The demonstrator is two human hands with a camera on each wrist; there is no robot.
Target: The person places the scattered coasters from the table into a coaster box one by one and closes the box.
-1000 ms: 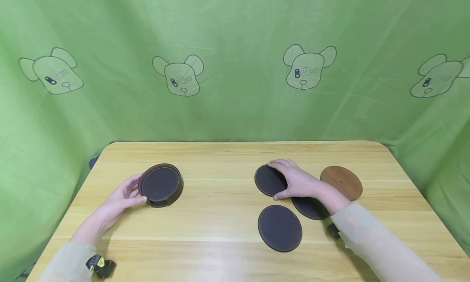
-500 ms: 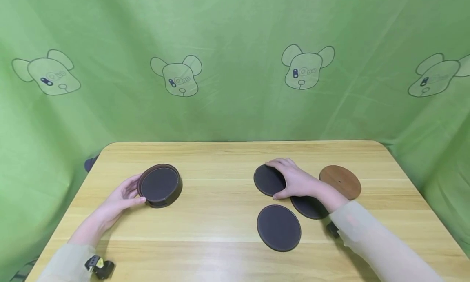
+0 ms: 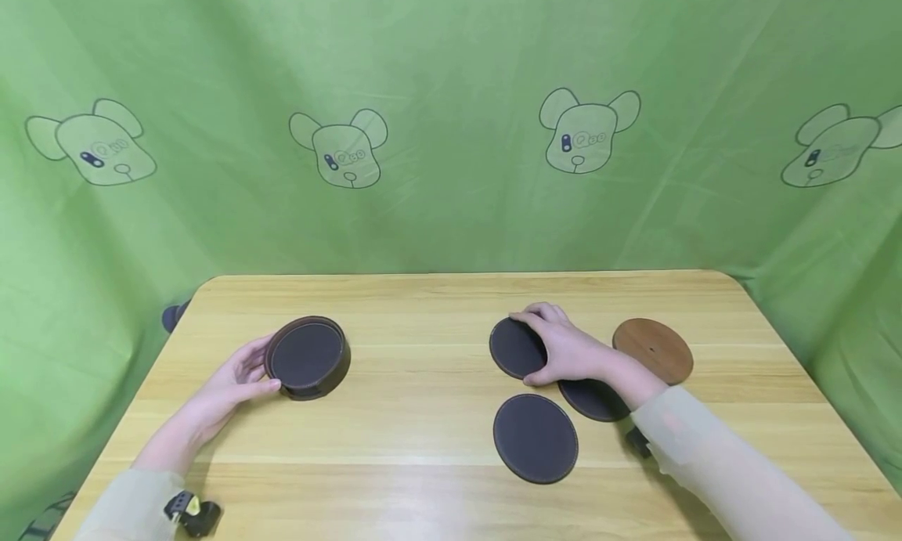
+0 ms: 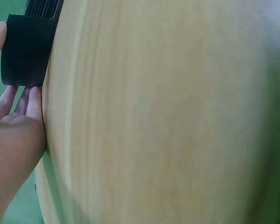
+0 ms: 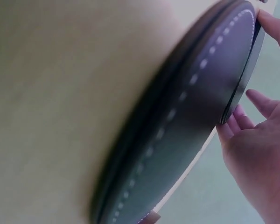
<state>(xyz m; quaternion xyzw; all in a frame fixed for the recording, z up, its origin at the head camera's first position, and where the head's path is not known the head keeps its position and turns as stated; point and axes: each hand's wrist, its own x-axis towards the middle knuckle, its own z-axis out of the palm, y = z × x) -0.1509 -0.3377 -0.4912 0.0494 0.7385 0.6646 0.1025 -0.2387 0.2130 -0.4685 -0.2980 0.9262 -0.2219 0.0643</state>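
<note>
Right of the round holder (image 3: 337,375), well apart: one dark coaster (image 3: 512,348), its rim grasped between thumb and fingers of the right hand (image 3: 568,350); likewise rightward, two more coasters (image 3: 535,439) and one brown disc (image 3: 654,351). At the holder's left side: left hand (image 3: 229,384), gripping its wall. Inside the holder: stacked dark discs (image 3: 306,355).

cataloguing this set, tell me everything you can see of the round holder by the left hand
The round holder looks like dark leather, with a low wall and a brownish inner rim. It sits open side up on the left of the table, with a dark disc inside. The left hand grips it from the left, thumb on the near side; its underside is hidden.
</note>
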